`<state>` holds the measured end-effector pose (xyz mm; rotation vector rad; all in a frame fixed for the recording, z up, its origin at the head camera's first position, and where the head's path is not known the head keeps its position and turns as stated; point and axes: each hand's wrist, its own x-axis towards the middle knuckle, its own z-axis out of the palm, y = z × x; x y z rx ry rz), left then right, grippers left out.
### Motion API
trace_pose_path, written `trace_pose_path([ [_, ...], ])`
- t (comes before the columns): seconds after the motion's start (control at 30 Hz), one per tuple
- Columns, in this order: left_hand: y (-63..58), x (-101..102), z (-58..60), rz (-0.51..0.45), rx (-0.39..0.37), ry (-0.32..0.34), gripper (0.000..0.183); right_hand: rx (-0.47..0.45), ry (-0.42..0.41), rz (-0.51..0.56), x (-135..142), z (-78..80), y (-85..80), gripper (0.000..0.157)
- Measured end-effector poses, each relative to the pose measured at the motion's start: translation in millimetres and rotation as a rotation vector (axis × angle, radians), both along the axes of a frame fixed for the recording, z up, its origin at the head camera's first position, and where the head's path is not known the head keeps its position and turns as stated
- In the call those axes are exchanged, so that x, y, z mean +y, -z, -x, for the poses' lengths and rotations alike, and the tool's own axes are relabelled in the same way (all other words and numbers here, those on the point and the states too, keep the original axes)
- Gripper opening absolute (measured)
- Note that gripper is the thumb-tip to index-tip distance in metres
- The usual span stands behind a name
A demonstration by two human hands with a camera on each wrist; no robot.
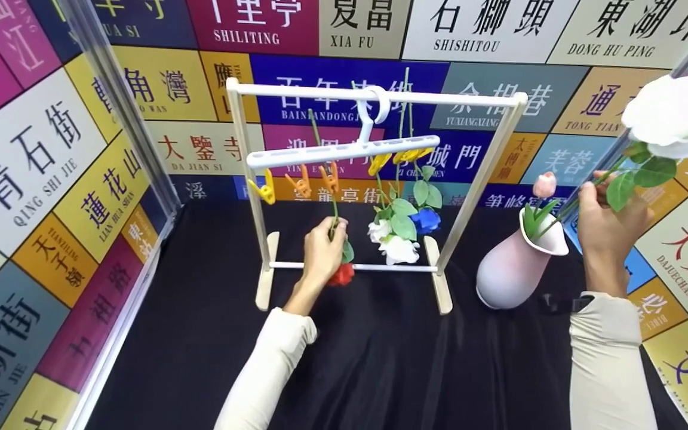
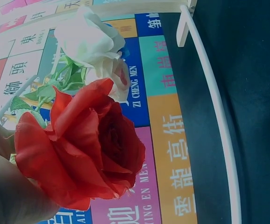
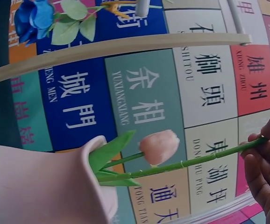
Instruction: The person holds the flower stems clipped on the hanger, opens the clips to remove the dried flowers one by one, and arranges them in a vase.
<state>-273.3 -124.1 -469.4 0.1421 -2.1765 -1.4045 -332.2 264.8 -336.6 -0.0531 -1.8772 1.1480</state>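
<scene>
Left hand (image 1: 323, 251): grip narrow, pinching the stem of the red rose (image 1: 342, 275), bloom downward, below an orange clip (image 1: 332, 177) on the white hanger (image 1: 344, 151); right hand (image 1: 610, 224): grip holding the stem of a white rose (image 1: 675, 113), bloom up, lower stem inside the vase (image 1: 508, 269); pink tulip (image 1: 544, 185) also there.

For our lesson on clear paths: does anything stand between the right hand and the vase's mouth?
Nothing visible does: the white flower's stem runs from the right hand into the vase, beside the pink tulip.
</scene>
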Motion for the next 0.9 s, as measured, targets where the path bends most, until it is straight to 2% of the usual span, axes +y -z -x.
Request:
trace_pose_path([
  [0.13, 1.2, -0.2, -1.1, 0.002, 0.000, 0.002, 0.016, -0.082, 0.031, -0.073, 5.8, 4.3, 11.4, 0.019],
  [0.33, 0.2, -0.6, -2.7, 0.004, -0.002, -0.002, 0.017, -0.157, 0.000, -0.117, 6.8, 6.7, 24.6, 0.020],
  [0.57, 1.8, -0.8, -2.3, -0.001, -0.014, 0.007, 0.016, -0.092, 0.019, -0.291, 10.7, 10.6, 45.2, 0.018],
  [0.7, 2.9, -1.6, -2.1, 0.002, -0.009, 0.008, 0.017, -0.111, -0.015, -0.320, 12.7, 11.6, 53.2, 0.018],
  [0.9, 2.0, -3.5, -2.0, 0.001, -0.008, 0.010, 0.017, -0.141, -0.076, -0.421, 15.0, 13.5, 60.3, 0.022],
])
